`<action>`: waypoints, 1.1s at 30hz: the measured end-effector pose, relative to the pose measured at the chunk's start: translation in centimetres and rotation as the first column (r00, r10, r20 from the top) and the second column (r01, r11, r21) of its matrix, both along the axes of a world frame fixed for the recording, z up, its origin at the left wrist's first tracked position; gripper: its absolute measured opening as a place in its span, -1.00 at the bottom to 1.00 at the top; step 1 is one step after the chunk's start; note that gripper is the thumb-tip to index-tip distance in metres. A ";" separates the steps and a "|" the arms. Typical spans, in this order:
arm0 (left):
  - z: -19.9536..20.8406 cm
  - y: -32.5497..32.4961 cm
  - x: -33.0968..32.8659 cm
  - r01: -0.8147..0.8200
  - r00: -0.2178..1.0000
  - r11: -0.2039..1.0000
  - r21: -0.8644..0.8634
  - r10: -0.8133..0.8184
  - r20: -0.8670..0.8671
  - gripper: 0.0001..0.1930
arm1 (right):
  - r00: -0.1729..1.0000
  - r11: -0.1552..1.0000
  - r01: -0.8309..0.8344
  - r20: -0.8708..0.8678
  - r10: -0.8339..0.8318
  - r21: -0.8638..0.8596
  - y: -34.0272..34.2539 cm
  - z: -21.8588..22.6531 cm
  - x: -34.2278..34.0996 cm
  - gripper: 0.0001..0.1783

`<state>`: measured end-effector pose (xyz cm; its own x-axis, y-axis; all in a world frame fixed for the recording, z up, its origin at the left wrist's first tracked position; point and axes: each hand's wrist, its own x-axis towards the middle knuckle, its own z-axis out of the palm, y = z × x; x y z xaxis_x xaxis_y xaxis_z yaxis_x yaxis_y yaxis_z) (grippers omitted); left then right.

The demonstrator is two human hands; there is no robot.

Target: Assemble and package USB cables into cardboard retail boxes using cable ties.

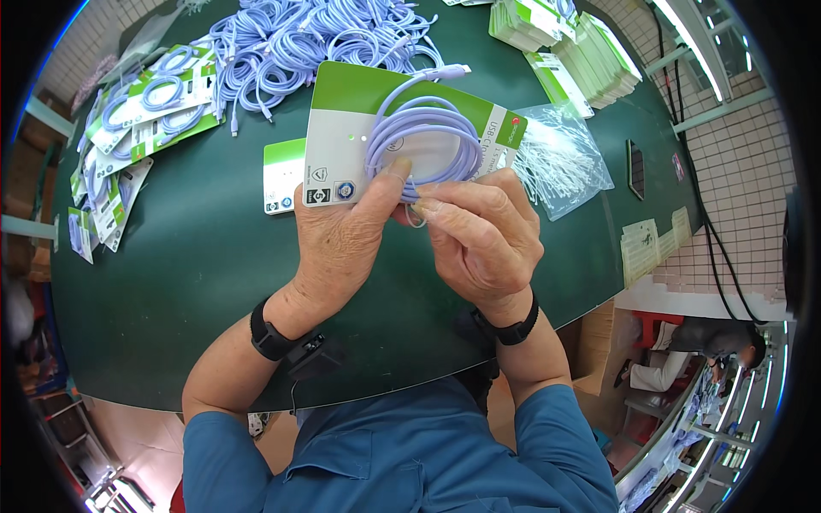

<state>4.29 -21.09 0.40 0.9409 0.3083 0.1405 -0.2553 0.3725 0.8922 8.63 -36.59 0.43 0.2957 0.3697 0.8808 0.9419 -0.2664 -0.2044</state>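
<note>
My left hand (338, 239) grips a green and white packaging card (335, 107), its thumb pressing a coiled lilac charging cable (469, 152) against the front. One connector of that cable sticks up past the card's top edge. At the coil's lower side, the closed fingertips of my right hand (489, 231) pinch a thin white plastic tie (415, 219), which forms a small loop there. The far ends of the tie are hidden by the fingers. Behind my left hand, another card (282, 171) lies flat on the green table (214, 316).
A heap of coiled lilac cables (299, 38) covers the table's far side. Carded cables (162, 98) pile up at the left. Stacked cards (599, 64) and a bag of white ties (560, 162) lie right, near a dark phone (635, 169). A person (714, 342) sits farther right.
</note>
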 end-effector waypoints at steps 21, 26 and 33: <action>-1.4 0.2 0.3 0.007 0.996 0.996 0.088 0.001 -0.086 -0.84 | 0.982 0.997 0.017 -0.189 -0.031 -0.079 0.4 0.4 -0.2 -0.76; -1.2 -0.2 0.1 0.018 0.998 0.999 0.041 -0.016 -0.060 -0.85 | 0.974 0.992 0.083 -0.205 -0.101 -0.095 0.4 1.0 -1.0 -0.74; -1.6 0.4 0.3 0.043 0.998 0.991 0.125 -0.037 -0.051 -0.83 | 0.947 0.992 0.043 -0.312 -0.079 -0.120 0.0 1.0 -0.2 -0.73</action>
